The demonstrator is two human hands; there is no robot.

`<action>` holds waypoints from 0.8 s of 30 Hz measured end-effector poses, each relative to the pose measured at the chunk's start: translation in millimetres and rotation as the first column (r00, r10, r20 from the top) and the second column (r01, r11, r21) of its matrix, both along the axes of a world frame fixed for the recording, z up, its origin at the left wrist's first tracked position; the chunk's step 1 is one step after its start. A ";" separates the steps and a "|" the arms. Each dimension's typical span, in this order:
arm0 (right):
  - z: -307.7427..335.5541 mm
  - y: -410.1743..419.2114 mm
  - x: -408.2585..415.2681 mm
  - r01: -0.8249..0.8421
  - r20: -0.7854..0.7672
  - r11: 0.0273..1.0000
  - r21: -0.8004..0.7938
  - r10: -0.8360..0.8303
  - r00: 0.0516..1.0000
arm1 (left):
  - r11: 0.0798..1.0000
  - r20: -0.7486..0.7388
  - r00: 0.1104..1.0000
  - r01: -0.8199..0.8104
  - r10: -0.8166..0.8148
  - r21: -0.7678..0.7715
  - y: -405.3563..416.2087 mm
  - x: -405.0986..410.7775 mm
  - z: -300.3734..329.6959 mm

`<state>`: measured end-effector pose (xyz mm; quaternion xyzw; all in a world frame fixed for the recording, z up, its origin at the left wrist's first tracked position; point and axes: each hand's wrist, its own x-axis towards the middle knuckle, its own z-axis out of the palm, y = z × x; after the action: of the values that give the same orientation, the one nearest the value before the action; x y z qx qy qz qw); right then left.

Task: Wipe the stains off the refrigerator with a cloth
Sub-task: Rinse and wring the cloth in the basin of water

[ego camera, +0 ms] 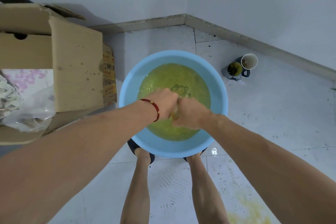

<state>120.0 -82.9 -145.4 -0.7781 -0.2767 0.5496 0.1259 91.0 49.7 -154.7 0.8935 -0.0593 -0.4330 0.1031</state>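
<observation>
A light blue basin [216, 85] stands on the floor between my feet, filled with yellow-green water [174, 76]. Over the water, my left hand [161, 104] and my right hand [190, 114] are pressed together, both gripping a wet yellowish cloth [175, 112]. Only a narrow strip of the cloth shows between the fists. A red cord bracelet sits on my left wrist. The refrigerator is not in view.
A large open cardboard box [76, 67] with fabric and plastic inside stands left of the basin. Two used cups [241, 66] sit on the tiled floor at the right, near the wall corner. Yellow stains [251, 212] mark the floor at lower right.
</observation>
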 end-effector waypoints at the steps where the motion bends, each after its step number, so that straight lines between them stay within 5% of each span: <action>1: -2.7 -1.3 -3.9 -0.054 0.086 0.999 -0.003 0.054 0.995 | 0.997 -0.086 0.993 -0.081 0.079 -0.014 -2.2 -1.6 -2.7; 3: -11.0 -6.4 -8.3 -0.113 0.245 0.994 0.013 0.106 0.964 | 0.971 -0.290 0.933 -0.235 0.215 -0.038 -4.0 -2.9 -3.8; 7: -18.7 -14.2 -15.3 -0.159 0.433 0.984 0.074 0.112 0.895 | 0.782 -0.618 0.630 -0.623 0.470 -0.040 4.7 0.7 2.0; 9: -15.1 -19.2 -14.2 0.024 0.241 0.994 0.103 -0.048 0.969 | 0.757 -0.616 0.609 -0.653 0.499 -0.031 7.6 0.9 3.6; 11: -7.8 -30.8 -7.3 0.394 -0.185 0.917 0.063 -0.377 0.907 | 0.866 -0.484 0.785 -0.490 0.388 -0.101 9.8 -0.9 3.1; 13: -4.5 -46.1 -3.8 0.756 -0.561 0.652 -0.056 -0.647 0.517 | 0.930 -0.196 0.947 -0.296 0.255 -0.219 11.4 -3.0 4.3; 15: -6.6 -50.7 -9.6 0.884 -0.726 0.395 -0.250 -0.680 0.099 | 0.893 -0.003 0.962 -0.256 0.274 -0.370 12.5 -10.0 6.2; 17: -8.7 -43.3 -24.2 0.868 -0.818 0.321 -0.379 -0.555 -0.151 | 0.871 0.156 0.944 -0.193 0.290 -0.452 12.0 -15.6 7.3; 19: -6.8 -29.8 -37.9 0.843 -0.862 0.313 -0.438 -0.411 -0.296 | 0.888 0.276 0.927 -0.110 0.254 -0.446 14.2 -21.6 7.4; 21: -4.6 -21.1 -40.2 0.843 -0.893 0.391 -0.369 -0.402 -0.205 | 0.938 0.297 0.946 -0.018 0.127 -0.346 19.9 -23.1 6.5; 24: -7.5 -12.1 -36.9 0.743 -0.742 0.649 -0.163 -0.577 0.341 | 0.968 0.216 0.955 0.229 -0.202 -0.105 19.6 -19.8 10.2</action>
<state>83.1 -95.0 -152.9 -0.5089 0.0860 0.6828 0.5172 71.2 69.3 -144.4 0.9128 -0.1945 -0.3430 0.1059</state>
